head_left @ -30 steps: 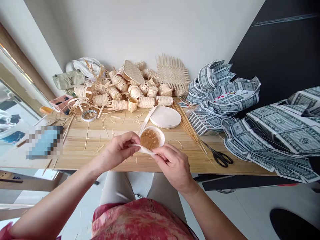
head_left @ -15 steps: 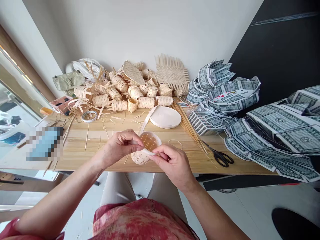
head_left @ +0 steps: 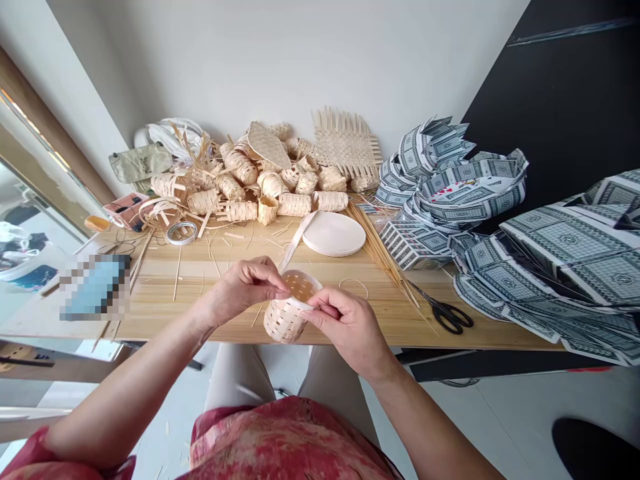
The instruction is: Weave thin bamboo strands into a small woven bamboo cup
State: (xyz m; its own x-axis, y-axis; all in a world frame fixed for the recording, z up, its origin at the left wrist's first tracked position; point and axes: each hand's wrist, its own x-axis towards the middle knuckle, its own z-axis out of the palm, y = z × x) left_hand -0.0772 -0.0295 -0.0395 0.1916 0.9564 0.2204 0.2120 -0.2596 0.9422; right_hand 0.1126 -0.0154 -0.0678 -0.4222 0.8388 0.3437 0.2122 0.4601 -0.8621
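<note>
Head view: we have left hand [head_left: 253, 290] and right hand [head_left: 347, 327], thumbs and fingers nearly closed, pinching the white band [head_left: 297, 303] at the near rim of the woven basket [head_left: 284, 323]. Basket's over the table's near edge; its side shows more than a second ago, so we judge the band is seated along the rim. Around: far wall [head_left: 300, 53], wooden table [head_left: 405, 327], folded-card pieces right [head_left: 575, 260], woven tubes far left [head_left: 240, 167], white roll [head_left: 334, 233] far, black scissors [head_left: 453, 317] right.

Hand room over tabletop [head_left: 245, 251] left of ribbon roll [head_left: 334, 234], woven pile [head_left: 241, 167] blocking back, basket [head_left: 284, 323] in front
</note>
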